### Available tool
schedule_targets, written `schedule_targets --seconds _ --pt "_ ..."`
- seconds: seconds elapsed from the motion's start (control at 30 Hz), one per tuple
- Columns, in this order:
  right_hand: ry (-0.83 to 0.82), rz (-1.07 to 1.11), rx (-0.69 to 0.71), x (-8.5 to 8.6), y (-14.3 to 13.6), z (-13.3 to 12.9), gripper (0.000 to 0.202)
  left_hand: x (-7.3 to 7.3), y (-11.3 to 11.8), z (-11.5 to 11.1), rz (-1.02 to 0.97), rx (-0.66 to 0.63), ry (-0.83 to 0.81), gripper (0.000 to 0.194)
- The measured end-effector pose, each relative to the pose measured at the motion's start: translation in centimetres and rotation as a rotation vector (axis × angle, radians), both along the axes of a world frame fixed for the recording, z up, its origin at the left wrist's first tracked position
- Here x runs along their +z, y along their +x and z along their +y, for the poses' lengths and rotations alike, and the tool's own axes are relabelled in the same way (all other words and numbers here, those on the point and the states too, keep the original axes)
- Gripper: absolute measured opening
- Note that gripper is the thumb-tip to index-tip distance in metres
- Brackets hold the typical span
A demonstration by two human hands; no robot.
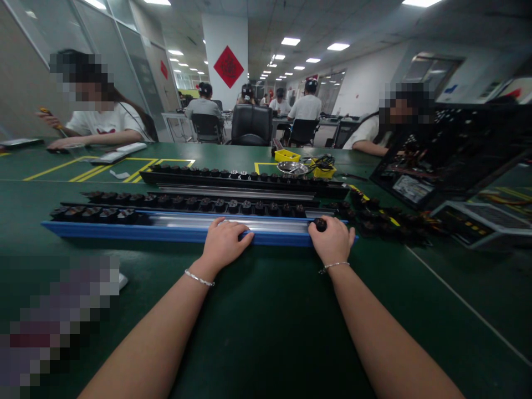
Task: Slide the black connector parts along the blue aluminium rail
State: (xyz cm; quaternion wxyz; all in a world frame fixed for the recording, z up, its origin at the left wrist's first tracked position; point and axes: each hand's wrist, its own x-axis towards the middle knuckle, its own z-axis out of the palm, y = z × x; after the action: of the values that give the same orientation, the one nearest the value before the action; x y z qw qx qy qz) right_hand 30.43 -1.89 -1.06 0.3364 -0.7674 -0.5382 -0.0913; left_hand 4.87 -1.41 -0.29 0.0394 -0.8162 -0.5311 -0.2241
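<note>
A long blue metal channel [278, 238] lies across the green table in front of me, its silvery inside showing along the middle. Several black socket modules [110, 214] sit in its left part. My left hand [224, 241] grips the channel near its middle, fingers over the top and thumb against the front. Near the right end, my right hand [332, 238] is closed on a small round black socket module [320, 224], which is at the channel opening. The fingers partly hide that module, so I cannot tell whether it is seated.
Behind lie black strips with socket modules [245, 176]. To the right are loose black modules [374, 221], a power supply box [486, 221] and an open computer case [440, 155]. A metal bowl [293, 168] and yellow trays [286, 155] stand farther back. Co-workers sit opposite.
</note>
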Motion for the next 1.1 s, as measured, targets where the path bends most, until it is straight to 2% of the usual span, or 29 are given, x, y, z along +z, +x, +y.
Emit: schedule_targets --seconds 1.1 --pt "0.03 0.066 -0.127 -0.1 1.7 0.1 0.033 -0.1 0.0 0.0 -0.007 0.0 0.008 0.035"
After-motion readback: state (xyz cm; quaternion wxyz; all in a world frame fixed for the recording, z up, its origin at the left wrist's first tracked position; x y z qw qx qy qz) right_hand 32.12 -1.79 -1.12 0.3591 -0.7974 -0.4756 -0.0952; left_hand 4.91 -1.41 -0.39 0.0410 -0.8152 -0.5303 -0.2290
